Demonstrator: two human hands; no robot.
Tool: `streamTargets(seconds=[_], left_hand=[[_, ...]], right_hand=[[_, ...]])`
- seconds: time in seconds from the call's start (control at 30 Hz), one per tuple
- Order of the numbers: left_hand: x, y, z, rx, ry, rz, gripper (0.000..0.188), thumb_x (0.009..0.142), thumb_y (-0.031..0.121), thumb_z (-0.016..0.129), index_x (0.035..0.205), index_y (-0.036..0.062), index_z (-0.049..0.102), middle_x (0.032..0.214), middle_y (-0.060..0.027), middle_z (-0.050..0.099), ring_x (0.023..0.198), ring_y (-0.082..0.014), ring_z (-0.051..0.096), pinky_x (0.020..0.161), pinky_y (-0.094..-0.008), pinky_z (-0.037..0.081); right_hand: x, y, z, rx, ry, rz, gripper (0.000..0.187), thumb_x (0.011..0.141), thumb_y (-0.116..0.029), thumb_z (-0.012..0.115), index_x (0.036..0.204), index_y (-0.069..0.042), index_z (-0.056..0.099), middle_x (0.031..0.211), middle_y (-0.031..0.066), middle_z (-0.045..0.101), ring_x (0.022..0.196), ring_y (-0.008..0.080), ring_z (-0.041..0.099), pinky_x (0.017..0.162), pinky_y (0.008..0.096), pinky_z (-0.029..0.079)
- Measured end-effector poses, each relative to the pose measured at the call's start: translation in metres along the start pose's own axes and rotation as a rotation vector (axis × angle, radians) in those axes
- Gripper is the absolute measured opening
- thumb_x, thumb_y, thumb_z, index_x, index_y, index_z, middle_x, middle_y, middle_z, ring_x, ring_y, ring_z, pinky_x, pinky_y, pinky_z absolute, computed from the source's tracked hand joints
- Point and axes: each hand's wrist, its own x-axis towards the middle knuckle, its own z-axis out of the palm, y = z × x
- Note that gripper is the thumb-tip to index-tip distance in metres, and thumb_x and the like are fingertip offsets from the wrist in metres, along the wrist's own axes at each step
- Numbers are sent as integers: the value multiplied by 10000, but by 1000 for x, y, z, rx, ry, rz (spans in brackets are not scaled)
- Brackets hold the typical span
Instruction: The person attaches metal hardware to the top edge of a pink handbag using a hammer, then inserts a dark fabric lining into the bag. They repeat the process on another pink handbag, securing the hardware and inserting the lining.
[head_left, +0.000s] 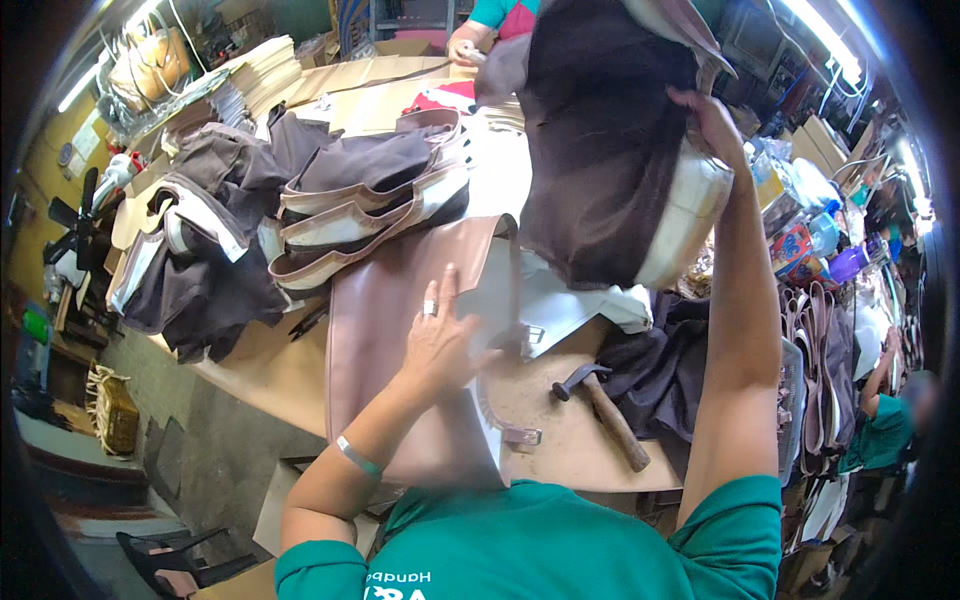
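My right hand [712, 125] is raised at the upper right, its fingers closed on the edge of a dark brown fabric bag lining [610, 140] with pale leather along its borders. The lining hangs in the air above the table. My left hand [442, 335], with a ring on it, lies over a dusty-pink leather bag body [385, 300], its fingers stretched out and spread. Whether it presses on the leather cannot be made out. White inner material shows at the bag body's right side, beside a strap with a buckle [525, 436].
A hammer [612, 415] with a wooden handle lies right of the bag body, near dark cloth [660, 365]. Several stacked bag linings [370, 200] sit at the left. Across the table is another person's hand [465, 45]. More pieces hang at the right [815, 370].
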Motion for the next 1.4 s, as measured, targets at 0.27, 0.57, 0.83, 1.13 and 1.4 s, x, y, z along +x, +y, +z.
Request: streamTargets(seconds=[0.27,0.57,0.83,1.13,1.4], left_hand=[[-18,-43,-13,-211,-290,-30,871,604,114,670,1306,-47,180,1385,-230,124,1224,-353,290,983,-353,319],[-22,-42,-77,-424,-263,-173,928,589,-16,659,1346,-38,125,1377,-161,230,1245,-199,270,1017,-289,263],[-32,-49,-69,-529,-241,-161,664,598,15,600,1223,-31,383,1201,-140,454,1100,-200,422,957,-280,315],[-24,-33,-70,-432,-186,52,897,575,-25,553,1334,-76,79,1387,-233,167,1305,-269,156,1062,-279,120],[-20,-28,-88,-387,-111,88,841,596,-24,490,1324,-106,75,1376,-256,172,1312,-275,132,1063,-288,98]], right_hand=[[-64,53,18,519,46,85,157,746,-61,610,865,35,576,757,99,613,655,171,616,592,264,509],[-156,43,112,249,253,-209,298,779,-159,596,1008,29,563,995,105,599,908,187,564,851,313,414],[-218,169,201,-399,-982,220,330,651,-1,488,971,70,525,917,224,567,896,324,543,814,380,408],[-187,167,234,679,-662,805,274,800,-34,465,1056,63,477,929,169,581,851,256,589,729,354,479],[-200,205,278,165,-988,132,538,796,-21,405,1303,-22,227,1165,147,489,989,214,523,812,329,438]])
